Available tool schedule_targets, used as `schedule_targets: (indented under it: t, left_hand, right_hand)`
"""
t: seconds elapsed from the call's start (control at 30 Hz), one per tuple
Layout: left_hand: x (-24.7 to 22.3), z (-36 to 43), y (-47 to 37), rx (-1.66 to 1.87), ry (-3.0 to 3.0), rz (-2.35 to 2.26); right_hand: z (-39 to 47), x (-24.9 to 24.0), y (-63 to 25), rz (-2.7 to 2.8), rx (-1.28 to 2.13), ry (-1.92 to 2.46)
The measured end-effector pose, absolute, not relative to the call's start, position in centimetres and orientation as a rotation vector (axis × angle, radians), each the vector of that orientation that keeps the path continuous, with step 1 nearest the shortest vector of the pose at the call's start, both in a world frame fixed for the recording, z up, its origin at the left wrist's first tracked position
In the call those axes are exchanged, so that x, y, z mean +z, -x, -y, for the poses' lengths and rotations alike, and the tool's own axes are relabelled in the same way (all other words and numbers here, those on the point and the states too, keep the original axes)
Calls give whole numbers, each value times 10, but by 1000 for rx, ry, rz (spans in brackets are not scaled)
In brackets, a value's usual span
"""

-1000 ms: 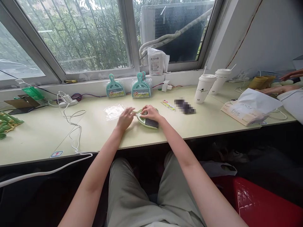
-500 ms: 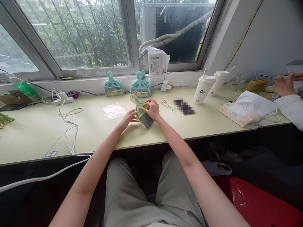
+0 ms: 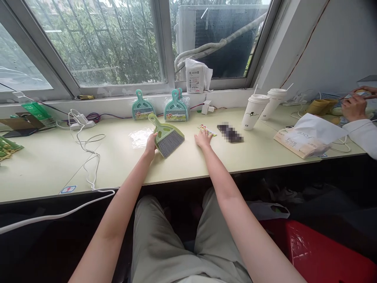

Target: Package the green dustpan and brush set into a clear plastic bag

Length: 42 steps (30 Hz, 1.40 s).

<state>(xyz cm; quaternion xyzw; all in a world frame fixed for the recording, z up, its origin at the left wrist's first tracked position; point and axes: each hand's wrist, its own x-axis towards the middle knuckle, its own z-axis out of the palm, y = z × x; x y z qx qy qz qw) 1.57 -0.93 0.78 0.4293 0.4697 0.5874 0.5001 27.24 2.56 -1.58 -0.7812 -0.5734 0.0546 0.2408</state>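
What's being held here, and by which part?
The left hand holds the green dustpan and brush by the side, below the handle. The right hand touches the card, grip unclear.

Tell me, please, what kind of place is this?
Probably a shared workroom: a long desk runs under the window, another person's hands are at the right, and bagged dustpans stand along its back.

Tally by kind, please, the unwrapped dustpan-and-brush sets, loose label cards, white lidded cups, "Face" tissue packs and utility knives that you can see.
Unwrapped dustpan-and-brush set, in the left hand: 1
Loose label card, at the right hand: 1
White lidded cups: 2
"Face" tissue pack: 1
Utility knife: 1
Total: 6
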Motion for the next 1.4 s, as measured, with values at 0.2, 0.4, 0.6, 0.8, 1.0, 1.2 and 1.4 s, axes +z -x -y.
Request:
schedule_targets:
  t: [0.2, 0.4, 0.6, 0.8, 1.0, 1.2, 1.4]
  left_hand:
    - [4, 10, -11, 1296, -1145, -961]
    - [5, 15, -13, 1272, -1135, -898]
    - [7, 13, -10, 1353, -1076, -933]
    - [7, 11, -9, 1371, -1066, -971]
    - [8, 11, -8, 1389, -1050, -986]
    - [10, 14, -11, 1390, -1063, -969]
    - [10, 19, -14, 1336, -1106, -909]
  right_hand:
    - [-17, -9, -259, 1828, 123, 1812]
    - [-8, -13, -246, 1946, 160, 1752]
    - [-10, -12, -258, 1711, 77, 1908]
    - [-6, -11, -253, 1646, -100, 1969]
    - [-10, -10, -254, 1709, 205, 1938]
    - [-6, -6, -255, 1702, 233, 1958]
    - [-3, 0, -256, 1584, 117, 1867]
